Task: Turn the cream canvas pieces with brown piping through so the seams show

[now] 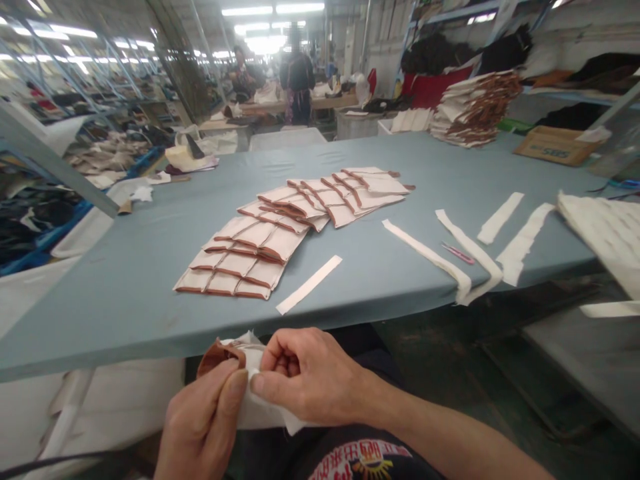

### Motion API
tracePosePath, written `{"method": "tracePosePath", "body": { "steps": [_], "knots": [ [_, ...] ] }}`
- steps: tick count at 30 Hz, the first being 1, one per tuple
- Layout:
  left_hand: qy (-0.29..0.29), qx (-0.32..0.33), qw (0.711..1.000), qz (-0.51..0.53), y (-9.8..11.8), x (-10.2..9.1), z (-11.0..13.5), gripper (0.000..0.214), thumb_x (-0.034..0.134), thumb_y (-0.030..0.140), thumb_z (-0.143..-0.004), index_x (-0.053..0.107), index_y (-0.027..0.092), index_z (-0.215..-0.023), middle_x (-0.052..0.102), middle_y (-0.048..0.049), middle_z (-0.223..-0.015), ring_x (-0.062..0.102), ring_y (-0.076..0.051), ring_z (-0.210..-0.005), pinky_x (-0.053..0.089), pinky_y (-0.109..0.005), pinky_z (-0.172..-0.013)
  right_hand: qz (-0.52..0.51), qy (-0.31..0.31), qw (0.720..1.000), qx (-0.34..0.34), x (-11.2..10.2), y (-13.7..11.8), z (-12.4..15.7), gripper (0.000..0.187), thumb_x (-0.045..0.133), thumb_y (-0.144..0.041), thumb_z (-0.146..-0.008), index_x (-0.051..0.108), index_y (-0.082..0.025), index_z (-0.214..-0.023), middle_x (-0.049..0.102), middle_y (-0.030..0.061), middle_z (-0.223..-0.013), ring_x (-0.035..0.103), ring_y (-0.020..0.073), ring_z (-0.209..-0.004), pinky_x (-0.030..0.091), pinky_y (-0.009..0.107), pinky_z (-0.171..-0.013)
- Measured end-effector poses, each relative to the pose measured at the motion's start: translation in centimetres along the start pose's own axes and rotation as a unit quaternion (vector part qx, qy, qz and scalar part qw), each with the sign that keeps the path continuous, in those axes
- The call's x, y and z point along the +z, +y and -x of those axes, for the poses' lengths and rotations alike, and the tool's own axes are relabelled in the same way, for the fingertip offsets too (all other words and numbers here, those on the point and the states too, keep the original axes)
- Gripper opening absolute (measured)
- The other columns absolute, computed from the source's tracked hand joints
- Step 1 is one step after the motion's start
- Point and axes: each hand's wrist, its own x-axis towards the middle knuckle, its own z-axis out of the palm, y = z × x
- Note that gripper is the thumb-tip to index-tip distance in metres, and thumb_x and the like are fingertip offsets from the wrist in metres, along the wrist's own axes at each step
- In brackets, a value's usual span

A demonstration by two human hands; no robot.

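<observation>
My left hand is closed on the brown-edged end of a white and brown fabric piece, held over my lap just off the table's near edge. Thumb and forefinger of my right hand pinch the white cloth of the same piece, close beside the left thumb. Part of the fabric is hidden under the hands. Beyond them, a fanned row of overlapping cream panels with brown edging lies on the blue-grey table. A short cream strip lies nearest the hands.
Several cream strips and a small pink-handled tool lie at the right. A tall fabric stack and a cardboard box stand at the back right. Farther off, a person stands by another table.
</observation>
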Motion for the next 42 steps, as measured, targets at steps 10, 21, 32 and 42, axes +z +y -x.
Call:
{"method": "tracePosePath", "body": {
  "steps": [10, 21, 32, 42],
  "knots": [
    [0.022, 0.010, 1.000, 0.002, -0.8, 0.6, 0.6, 0.029, 0.054, 0.030, -0.108, 0.074, 0.023, -0.089, 0.082, -0.0020, -0.087, 0.074, -0.017, -0.073, 0.059, -0.023, -0.080, -0.040, 0.033, 0.998, -0.032, 1.1, 1.2, 0.0, 0.012, 0.074, -0.025, -0.083, 0.065, -0.020, -0.077, 0.059, -0.0066, -0.064, 0.050, 0.0087, -0.058, 0.039, 0.022, -0.056],
    [0.062, -0.125, 0.988, 0.063, 2.3, 1.7, -0.2, 0.041, 0.052, 0.032, -0.103, 0.056, 0.023, -0.064, 0.052, 0.0057, -0.059, 0.047, -0.014, -0.053, 0.040, -0.024, -0.054, -0.181, -0.031, 0.983, 0.025, 1.4, 1.9, -1.4, 0.024, 0.076, -0.021, -0.082, 0.053, -0.020, -0.073, 0.050, -0.0092, -0.062, 0.041, 0.0067, -0.058, 0.032, 0.020, -0.054],
    [-0.035, -0.210, 0.968, 0.130, 1.6, 1.0, -1.2, 0.038, 0.067, 0.046, -0.094, 0.063, 0.021, -0.066, 0.055, 0.0043, -0.062, 0.050, -0.014, -0.055, 0.039, -0.021, -0.047, -0.184, -0.035, 0.982, 0.023, 1.4, 3.2, -1.6, 0.019, 0.077, -0.026, -0.084, 0.060, -0.019, -0.088, 0.056, -0.0089, -0.066, 0.045, 0.0067, -0.056, 0.033, 0.020, -0.052],
    [0.033, -0.272, 0.935, 0.224, 2.2, 1.0, -1.6, 0.033, 0.084, 0.047, -0.076, 0.068, 0.021, -0.065, 0.058, 0.0046, -0.060, 0.050, -0.014, -0.055, 0.042, -0.021, -0.048, 0.094, 0.061, 0.993, -0.030, 2.0, 2.2, 1.0, 0.020, 0.077, -0.034, -0.084, 0.062, -0.023, -0.087, 0.063, -0.0062, -0.069, 0.053, 0.0125, -0.061, 0.035, 0.027, -0.065]
  ]
}}
